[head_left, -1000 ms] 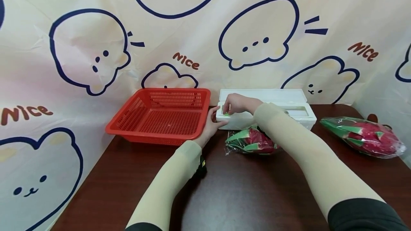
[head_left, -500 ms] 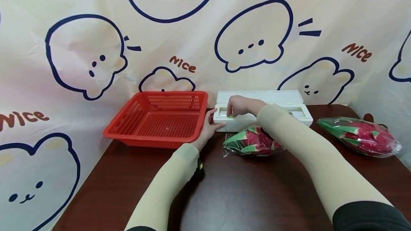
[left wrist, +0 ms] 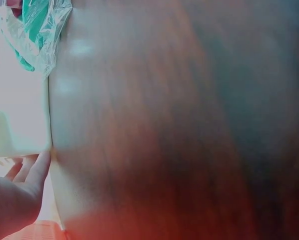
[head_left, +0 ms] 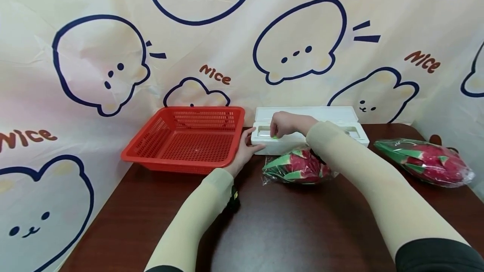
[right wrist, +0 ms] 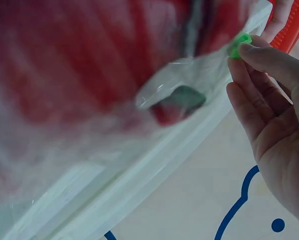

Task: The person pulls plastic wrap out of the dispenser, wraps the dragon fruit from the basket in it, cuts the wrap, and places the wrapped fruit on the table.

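Note:
A long white cling film dispenser (head_left: 270, 149) stands at the back of the table with its lid (head_left: 325, 113) raised. My left hand (head_left: 241, 154) holds its left end, fingers at the corner and thumb along the front. My right hand (head_left: 286, 124) reaches over the top and pinches a small green slide cutter (right wrist: 239, 46) between thumb and fingertips, above the dispenser's front edge. Just in front lies a dragon fruit (head_left: 296, 167) in clear film, partly under my right forearm. It fills much of the right wrist view, blurred and close.
A red plastic basket (head_left: 181, 165) stands on the left, right beside my left hand. At the right edge of the dark wooden table (head_left: 264, 230) lies another film-wrapped dragon fruit (head_left: 429, 163), with a small brown object (head_left: 435, 139) behind it. A printed cloth backs the table.
My right hand has slid a short way to the right along the dispenser, still pinching the green slide cutter. The left hand keeps its place. The head view has shifted slightly.

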The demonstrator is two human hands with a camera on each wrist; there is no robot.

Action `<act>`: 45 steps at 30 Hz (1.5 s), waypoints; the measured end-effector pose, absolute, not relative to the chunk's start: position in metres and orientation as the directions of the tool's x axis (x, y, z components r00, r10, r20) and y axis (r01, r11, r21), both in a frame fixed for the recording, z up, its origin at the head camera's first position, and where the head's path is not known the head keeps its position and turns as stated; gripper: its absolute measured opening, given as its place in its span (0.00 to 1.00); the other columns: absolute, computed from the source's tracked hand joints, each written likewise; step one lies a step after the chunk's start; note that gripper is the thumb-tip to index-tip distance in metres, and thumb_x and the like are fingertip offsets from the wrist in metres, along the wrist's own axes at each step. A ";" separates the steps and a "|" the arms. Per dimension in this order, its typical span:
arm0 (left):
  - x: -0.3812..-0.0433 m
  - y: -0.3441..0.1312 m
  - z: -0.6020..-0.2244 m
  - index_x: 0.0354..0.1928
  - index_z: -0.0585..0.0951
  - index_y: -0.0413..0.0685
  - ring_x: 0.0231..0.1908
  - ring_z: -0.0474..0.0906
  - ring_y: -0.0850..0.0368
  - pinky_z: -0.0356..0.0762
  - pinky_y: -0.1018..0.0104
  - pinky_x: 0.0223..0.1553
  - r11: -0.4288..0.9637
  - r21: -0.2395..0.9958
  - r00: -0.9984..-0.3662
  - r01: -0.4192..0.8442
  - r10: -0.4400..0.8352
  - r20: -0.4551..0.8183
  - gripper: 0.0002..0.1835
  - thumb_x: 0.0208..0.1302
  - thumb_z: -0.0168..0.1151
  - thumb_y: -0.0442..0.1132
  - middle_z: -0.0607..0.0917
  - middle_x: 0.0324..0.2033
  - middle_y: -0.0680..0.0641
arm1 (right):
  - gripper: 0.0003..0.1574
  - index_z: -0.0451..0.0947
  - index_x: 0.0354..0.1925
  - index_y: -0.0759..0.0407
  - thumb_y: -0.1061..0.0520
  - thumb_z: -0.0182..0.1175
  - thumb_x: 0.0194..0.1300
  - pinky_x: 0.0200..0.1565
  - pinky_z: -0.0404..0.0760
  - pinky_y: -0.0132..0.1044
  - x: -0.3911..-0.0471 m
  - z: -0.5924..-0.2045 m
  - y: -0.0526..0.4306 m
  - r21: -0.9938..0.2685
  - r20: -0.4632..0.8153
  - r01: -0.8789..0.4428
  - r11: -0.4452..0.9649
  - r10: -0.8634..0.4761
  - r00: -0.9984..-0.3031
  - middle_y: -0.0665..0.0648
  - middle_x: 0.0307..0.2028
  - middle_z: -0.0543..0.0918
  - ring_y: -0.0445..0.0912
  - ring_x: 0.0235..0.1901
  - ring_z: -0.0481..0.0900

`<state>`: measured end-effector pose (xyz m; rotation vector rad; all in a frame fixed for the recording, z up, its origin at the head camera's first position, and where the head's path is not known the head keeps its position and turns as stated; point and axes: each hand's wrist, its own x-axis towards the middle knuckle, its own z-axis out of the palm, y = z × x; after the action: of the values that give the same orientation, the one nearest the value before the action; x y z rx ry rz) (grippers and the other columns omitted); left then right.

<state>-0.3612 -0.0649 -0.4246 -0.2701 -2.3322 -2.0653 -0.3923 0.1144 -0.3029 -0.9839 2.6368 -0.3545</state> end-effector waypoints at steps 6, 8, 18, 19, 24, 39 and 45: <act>-0.361 -0.068 -0.423 0.69 0.63 0.42 0.60 0.70 0.43 0.74 0.58 0.53 0.126 0.982 -0.985 0.142 0.118 0.128 0.35 0.61 0.65 0.26 0.71 0.62 0.33 | 0.11 0.87 0.33 0.66 0.74 0.61 0.53 0.30 0.72 0.33 -0.391 -0.300 0.122 -0.345 -0.176 -0.610 0.713 -0.688 -0.704 0.56 0.30 0.85 0.43 0.25 0.71; -0.361 -0.068 -0.421 0.69 0.62 0.43 0.60 0.70 0.43 0.73 0.58 0.54 0.124 0.983 -0.985 0.138 0.120 0.123 0.35 0.61 0.65 0.27 0.70 0.63 0.34 | 0.11 0.87 0.33 0.66 0.74 0.61 0.53 0.30 0.72 0.33 -0.391 -0.300 0.124 -0.351 -0.173 -0.609 0.711 -0.688 -0.705 0.56 0.30 0.85 0.44 0.25 0.71; -0.362 -0.065 -0.420 0.71 0.62 0.45 0.63 0.67 0.45 0.71 0.55 0.57 0.110 0.989 -0.988 0.099 0.132 0.084 0.36 0.62 0.65 0.28 0.68 0.66 0.36 | 0.12 0.87 0.34 0.66 0.74 0.60 0.54 0.30 0.72 0.34 -0.391 -0.303 0.139 -0.387 -0.190 -0.556 0.736 -0.653 -0.733 0.57 0.32 0.86 0.44 0.25 0.71; -0.362 -0.064 -0.421 0.71 0.61 0.46 0.64 0.67 0.45 0.70 0.56 0.58 0.113 0.989 -0.988 0.094 0.135 0.079 0.37 0.62 0.65 0.28 0.68 0.66 0.36 | 0.11 0.87 0.34 0.66 0.74 0.61 0.55 0.30 0.73 0.35 -0.391 -0.305 0.140 -0.389 -0.190 -0.553 0.737 -0.652 -0.734 0.57 0.32 0.86 0.44 0.26 0.72; -0.360 -0.062 -0.423 0.71 0.61 0.45 0.64 0.66 0.46 0.70 0.55 0.58 0.129 0.987 -0.988 0.091 0.140 0.072 0.37 0.62 0.65 0.28 0.68 0.66 0.36 | 0.04 0.86 0.31 0.65 0.70 0.67 0.56 0.34 0.78 0.38 -0.389 -0.312 0.144 -0.409 -0.166 -0.557 0.723 -0.659 -0.734 0.56 0.29 0.85 0.43 0.27 0.75; -0.356 -0.062 -0.425 0.71 0.61 0.43 0.62 0.68 0.43 0.73 0.59 0.53 0.090 0.990 -0.986 0.105 0.142 0.091 0.36 0.62 0.64 0.26 0.68 0.65 0.35 | 0.03 0.86 0.29 0.66 0.71 0.67 0.56 0.33 0.77 0.36 -0.386 -0.310 0.154 -0.428 -0.164 -0.540 0.725 -0.650 -0.742 0.58 0.29 0.86 0.42 0.26 0.74; -0.357 -0.065 -0.425 0.72 0.60 0.45 0.63 0.67 0.43 0.74 0.59 0.50 0.057 0.993 -0.985 0.099 0.147 0.089 0.38 0.62 0.63 0.25 0.67 0.66 0.36 | 0.04 0.85 0.28 0.66 0.72 0.67 0.55 0.33 0.77 0.37 -0.386 -0.309 0.168 -0.444 -0.193 -0.495 0.747 -0.619 -0.761 0.56 0.27 0.84 0.44 0.26 0.73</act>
<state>-0.3574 -0.0654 -0.4249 -0.2682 -2.3092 -2.1652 -0.3862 0.1676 -0.3086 -0.8618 2.6185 -0.5320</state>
